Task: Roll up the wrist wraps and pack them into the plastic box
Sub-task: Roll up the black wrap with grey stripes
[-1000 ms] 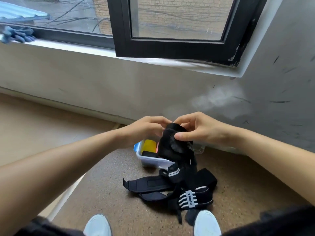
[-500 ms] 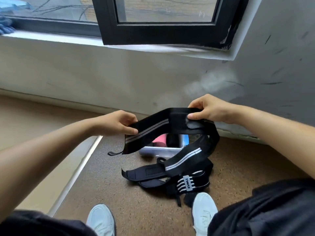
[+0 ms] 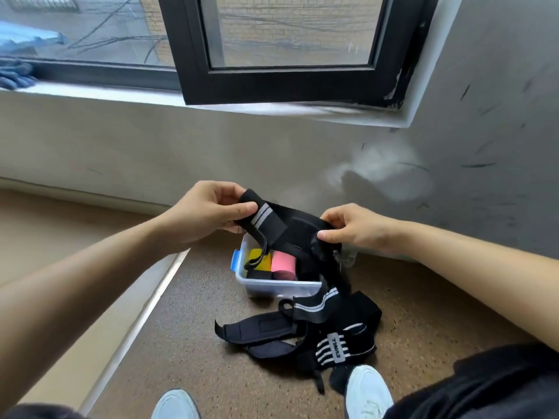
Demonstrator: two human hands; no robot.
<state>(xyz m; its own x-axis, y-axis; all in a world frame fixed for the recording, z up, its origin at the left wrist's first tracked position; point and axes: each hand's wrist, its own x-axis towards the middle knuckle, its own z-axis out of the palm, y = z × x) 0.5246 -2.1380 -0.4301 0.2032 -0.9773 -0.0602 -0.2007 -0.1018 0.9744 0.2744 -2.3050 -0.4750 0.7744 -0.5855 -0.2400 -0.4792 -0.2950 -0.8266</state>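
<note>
A black wrist wrap (image 3: 281, 226) with grey stripes is stretched between both hands above the box. My left hand (image 3: 208, 211) pinches its striped end, whose thumb loop dangles down. My right hand (image 3: 351, 226) grips the wrap further along; the rest hangs to the floor. The clear plastic box (image 3: 281, 287) sits on the floor by the wall and holds a yellow roll (image 3: 260, 260), a pink roll (image 3: 282, 263) and dark rolls. A pile of loose black wraps (image 3: 305, 334) lies on the floor in front of the box.
My two white shoes (image 3: 367, 391) stand at the bottom edge, close to the pile. A grey wall and an open black window frame (image 3: 290, 83) rise behind the box. Blue gloves (image 3: 15, 74) lie on the sill at far left. A tan raised floor strip runs on the left.
The hands have come closer together, and the wrap between them is shorter than half a second ago. A second ago both hands held the wrap bunched together.
</note>
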